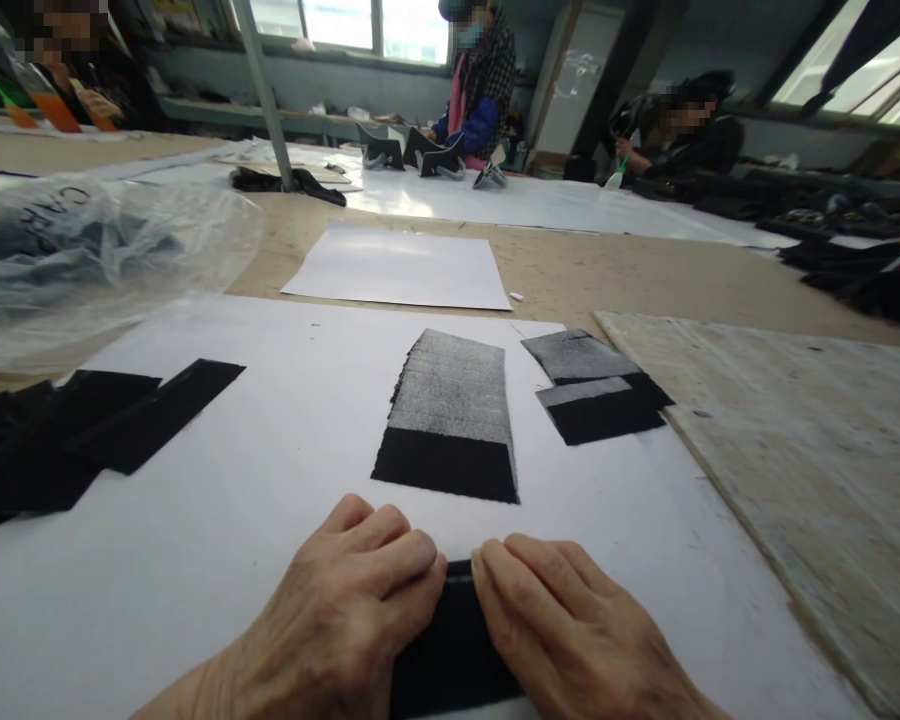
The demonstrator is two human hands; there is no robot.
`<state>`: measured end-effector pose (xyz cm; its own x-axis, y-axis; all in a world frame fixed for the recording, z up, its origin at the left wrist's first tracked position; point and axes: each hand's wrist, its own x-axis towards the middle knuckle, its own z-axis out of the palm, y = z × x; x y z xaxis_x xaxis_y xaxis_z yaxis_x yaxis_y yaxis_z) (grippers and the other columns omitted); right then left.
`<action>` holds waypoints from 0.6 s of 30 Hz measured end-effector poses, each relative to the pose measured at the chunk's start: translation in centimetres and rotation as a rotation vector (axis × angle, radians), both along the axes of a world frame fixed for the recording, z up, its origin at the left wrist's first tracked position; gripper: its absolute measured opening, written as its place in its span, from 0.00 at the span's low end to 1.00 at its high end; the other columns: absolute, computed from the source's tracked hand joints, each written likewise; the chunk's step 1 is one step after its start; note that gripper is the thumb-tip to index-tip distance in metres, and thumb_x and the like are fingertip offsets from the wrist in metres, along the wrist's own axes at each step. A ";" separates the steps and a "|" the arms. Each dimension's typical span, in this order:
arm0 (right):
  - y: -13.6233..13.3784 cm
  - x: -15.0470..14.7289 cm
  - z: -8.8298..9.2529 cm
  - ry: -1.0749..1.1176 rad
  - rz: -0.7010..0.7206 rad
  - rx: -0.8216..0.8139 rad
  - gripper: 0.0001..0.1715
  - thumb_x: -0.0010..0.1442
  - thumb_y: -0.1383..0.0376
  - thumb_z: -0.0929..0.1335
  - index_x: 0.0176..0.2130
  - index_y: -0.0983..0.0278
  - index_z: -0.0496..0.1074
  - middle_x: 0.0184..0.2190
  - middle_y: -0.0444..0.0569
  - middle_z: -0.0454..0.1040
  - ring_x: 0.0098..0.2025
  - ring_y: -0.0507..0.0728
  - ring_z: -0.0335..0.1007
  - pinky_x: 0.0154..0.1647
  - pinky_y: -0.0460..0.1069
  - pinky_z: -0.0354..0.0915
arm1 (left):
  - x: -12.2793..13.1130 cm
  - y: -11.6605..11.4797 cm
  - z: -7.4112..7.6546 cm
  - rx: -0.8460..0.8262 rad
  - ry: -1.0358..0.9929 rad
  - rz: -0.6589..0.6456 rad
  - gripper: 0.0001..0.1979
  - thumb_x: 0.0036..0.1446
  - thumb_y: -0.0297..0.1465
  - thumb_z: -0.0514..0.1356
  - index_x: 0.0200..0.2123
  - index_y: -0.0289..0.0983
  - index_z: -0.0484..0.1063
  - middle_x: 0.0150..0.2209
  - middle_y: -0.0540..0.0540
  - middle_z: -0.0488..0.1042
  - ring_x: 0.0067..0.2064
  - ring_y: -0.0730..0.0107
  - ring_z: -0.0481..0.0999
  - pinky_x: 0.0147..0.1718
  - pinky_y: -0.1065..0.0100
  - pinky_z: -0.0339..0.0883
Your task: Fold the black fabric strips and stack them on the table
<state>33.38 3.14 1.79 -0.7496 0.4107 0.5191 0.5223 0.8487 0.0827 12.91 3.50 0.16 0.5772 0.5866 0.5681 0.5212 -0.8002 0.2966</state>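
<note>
Both hands work at the far edge of a black fabric piece on the white sheet, low in the head view. My left hand has its fingers curled and pressed together on the piece's left side. Opposite it, my right hand grips the same edge with fingers bunched, a narrow gap between the two hands. A thin grey line runs near that edge; the fingertips partly hide it. Just beyond lies a fanned stack of black fabric pieces, their overlapping strips grey and the front one black.
More black pieces lie to the left and a few at right. A pale board borders the white sheet. Farther off are a clear plastic bag, a blank sheet, a metal pole and several people at work.
</note>
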 end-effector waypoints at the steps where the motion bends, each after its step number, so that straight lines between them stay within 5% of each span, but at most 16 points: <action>1: 0.1 -0.3 0.1 0.013 0.001 -0.001 0.20 0.61 0.77 0.55 0.36 0.73 0.73 0.37 0.55 0.73 0.41 0.58 0.67 0.36 0.52 0.66 | 0.0 0.0 0.2 -0.001 0.014 -0.006 0.12 0.60 0.23 0.47 0.36 0.32 0.70 0.26 0.47 0.67 0.28 0.69 0.62 0.27 0.64 0.49; 6: 0.2 -2.4 0.1 0.059 -0.103 0.027 0.17 0.58 0.77 0.58 0.31 0.71 0.73 0.23 0.51 0.69 0.30 0.56 0.65 0.27 0.51 0.63 | 0.1 0.0 0.7 -0.003 0.063 -0.004 0.17 0.63 0.24 0.42 0.28 0.34 0.67 0.23 0.49 0.66 0.26 0.70 0.61 0.27 0.64 0.48; 10: -0.1 -3.3 -0.7 0.047 -0.108 0.154 0.13 0.54 0.79 0.61 0.30 0.72 0.73 0.23 0.52 0.70 0.27 0.57 0.64 0.24 0.51 0.60 | 0.1 0.0 0.6 0.024 0.067 0.017 0.18 0.64 0.25 0.41 0.25 0.34 0.64 0.22 0.49 0.65 0.25 0.71 0.61 0.28 0.63 0.49; 18: -0.2 -2.6 -1.8 0.038 -0.077 0.196 0.12 0.55 0.79 0.61 0.32 0.73 0.73 0.26 0.53 0.71 0.32 0.59 0.68 0.33 0.53 0.64 | -2.9 -0.4 0.8 -0.053 0.030 -0.009 0.12 0.59 0.21 0.47 0.41 0.32 0.67 0.27 0.47 0.66 0.29 0.70 0.62 0.29 0.64 0.54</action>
